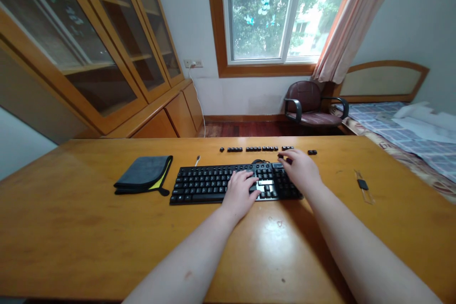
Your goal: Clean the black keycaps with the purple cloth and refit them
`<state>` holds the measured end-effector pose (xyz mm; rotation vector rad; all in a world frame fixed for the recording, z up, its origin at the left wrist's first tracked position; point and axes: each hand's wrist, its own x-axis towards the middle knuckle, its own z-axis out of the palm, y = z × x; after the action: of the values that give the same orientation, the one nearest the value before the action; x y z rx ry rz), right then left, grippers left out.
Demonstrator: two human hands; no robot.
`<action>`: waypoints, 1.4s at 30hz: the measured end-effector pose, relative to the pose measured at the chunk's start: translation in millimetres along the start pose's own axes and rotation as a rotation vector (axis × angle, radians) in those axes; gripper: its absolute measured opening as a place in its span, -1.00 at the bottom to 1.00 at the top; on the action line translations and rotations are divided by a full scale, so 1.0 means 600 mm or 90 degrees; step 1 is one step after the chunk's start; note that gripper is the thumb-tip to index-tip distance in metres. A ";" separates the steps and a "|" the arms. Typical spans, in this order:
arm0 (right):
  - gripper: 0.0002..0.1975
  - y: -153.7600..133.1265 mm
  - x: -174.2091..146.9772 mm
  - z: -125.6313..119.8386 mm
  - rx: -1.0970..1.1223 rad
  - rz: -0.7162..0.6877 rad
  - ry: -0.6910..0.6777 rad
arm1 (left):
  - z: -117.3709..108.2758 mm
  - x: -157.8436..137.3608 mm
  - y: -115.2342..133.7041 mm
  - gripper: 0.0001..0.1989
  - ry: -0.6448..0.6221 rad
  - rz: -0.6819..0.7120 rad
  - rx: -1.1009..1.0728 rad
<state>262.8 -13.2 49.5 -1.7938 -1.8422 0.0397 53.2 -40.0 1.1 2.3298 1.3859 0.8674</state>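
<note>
A black keyboard (203,184) lies across the middle of the wooden desk. My left hand (241,191) rests on its right-centre part, fingers spread over the keys. My right hand (301,166) hovers over the keyboard's upper right corner with thumb and forefinger pinched around a small black keycap (280,156). Behind the keyboard, loose black keycaps (253,149) stand in a row of small groups, with a single keycap (221,149) at the left end and a pair (312,152) at the right. Part of the number pad is hidden by my right hand.
Left of the keyboard lies a folded grey cloth (142,173) with yellow lining. A small brush (198,159) sits behind the keyboard. A keycap puller (362,184) with wire loops lies on the desk (107,242) at right. Beyond are a chair (306,99) and a bed (392,123).
</note>
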 end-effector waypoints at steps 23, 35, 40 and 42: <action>-0.88 -0.055 -0.106 0.075 0.313 -0.178 0.052 | -0.012 0.001 0.015 -0.82 -0.004 -0.056 -0.246; -0.77 -0.050 -0.098 0.067 0.399 -0.112 0.063 | -0.010 0.002 0.008 -0.77 0.071 -0.074 -0.322; -0.68 -0.040 -0.093 0.084 0.447 -0.048 0.088 | -0.011 0.000 0.010 -0.77 0.069 -0.070 -0.326; -0.66 -0.040 -0.093 0.091 0.480 -0.016 0.087 | -0.012 0.001 0.012 -0.77 0.071 -0.071 -0.327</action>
<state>215.8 -48.4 -7.2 -1.2057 -1.4686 0.5163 53.8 -43.4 10.4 1.8245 1.1474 1.1718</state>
